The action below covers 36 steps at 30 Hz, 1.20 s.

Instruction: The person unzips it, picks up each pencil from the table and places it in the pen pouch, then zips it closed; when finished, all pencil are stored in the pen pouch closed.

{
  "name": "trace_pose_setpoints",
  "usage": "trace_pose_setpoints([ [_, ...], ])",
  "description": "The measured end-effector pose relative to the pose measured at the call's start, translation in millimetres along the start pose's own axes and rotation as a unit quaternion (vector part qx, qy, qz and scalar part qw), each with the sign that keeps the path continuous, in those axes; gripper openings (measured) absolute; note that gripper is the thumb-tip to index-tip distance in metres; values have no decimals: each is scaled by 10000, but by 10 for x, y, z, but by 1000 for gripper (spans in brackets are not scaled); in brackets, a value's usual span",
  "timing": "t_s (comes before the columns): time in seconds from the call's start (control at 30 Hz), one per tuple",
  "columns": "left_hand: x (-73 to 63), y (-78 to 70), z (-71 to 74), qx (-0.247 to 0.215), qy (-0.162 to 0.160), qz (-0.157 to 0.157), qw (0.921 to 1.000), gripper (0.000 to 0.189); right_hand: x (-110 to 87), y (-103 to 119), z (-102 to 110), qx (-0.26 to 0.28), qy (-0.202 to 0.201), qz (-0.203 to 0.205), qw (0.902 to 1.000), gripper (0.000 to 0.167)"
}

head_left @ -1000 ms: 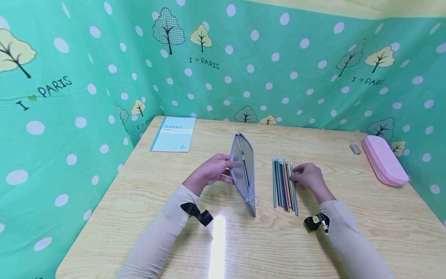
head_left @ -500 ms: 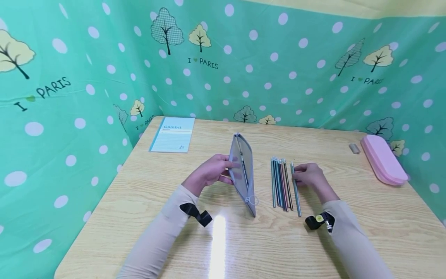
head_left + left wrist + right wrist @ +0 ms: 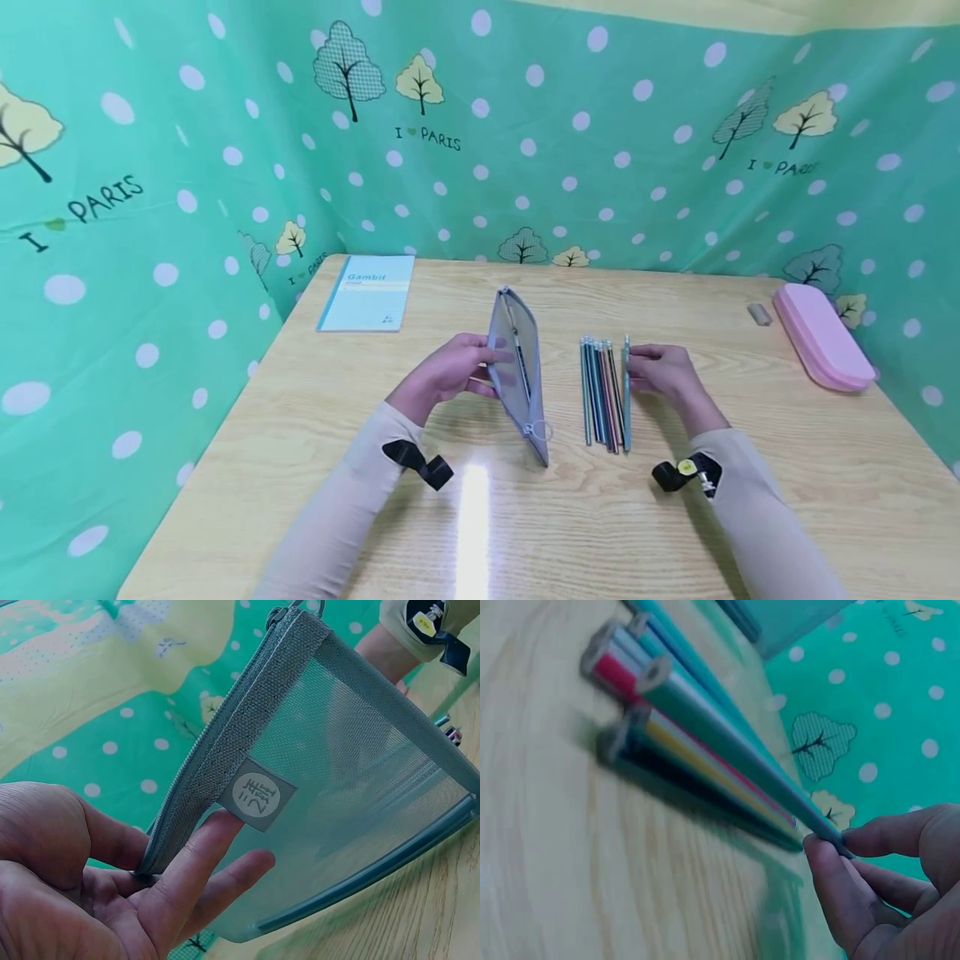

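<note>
I get two hands, one mesh pouch, one notebook, one pink case, one small grey block, two wrist cams. Pencils overlap too much for an exact tally, but easily more than five.

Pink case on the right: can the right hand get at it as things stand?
Probably yes: nothing stands between the right hand and the pink case, though that hand's fingers pinch a pencil.

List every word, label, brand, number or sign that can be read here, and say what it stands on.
"Gambit": light-blue notebook.
"I PARIS", a green heart between, repeated: green cloth.
Grey tag on the mesh pouch: tilted characters, not surely legible.
Notebook's other print: too small to read.
</note>
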<state>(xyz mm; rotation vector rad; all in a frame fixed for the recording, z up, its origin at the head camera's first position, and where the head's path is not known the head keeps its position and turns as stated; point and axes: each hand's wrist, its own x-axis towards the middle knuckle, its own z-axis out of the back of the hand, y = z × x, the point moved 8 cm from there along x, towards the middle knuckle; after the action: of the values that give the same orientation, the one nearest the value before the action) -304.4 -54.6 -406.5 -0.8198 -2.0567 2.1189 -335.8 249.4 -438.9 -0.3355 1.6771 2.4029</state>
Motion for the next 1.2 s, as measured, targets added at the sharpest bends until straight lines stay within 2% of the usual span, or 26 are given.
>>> trace_pose_setpoints([
  [0.17,-1,9,14,-4,8,-3,10000,47,-13,119,-107,515,87,9,9986,55],
  [0.4,-19,11,20,-13,16,-26,10000,49,-49,353,-267,1199,234,303,9921,56],
  [0.57,-19,22,6,-14,68,-27,10000,49,-91,455,-309,1476,314,390,9878,55],
  [0.9,8,26,-5,-8,51,-25,10000,49,-212,676,-283,1485,264,757,9856,52],
  [1.2,12,30,-20,-43,46,1,10000,47,-238,725,-280,1661,356,828,9820,51],
])
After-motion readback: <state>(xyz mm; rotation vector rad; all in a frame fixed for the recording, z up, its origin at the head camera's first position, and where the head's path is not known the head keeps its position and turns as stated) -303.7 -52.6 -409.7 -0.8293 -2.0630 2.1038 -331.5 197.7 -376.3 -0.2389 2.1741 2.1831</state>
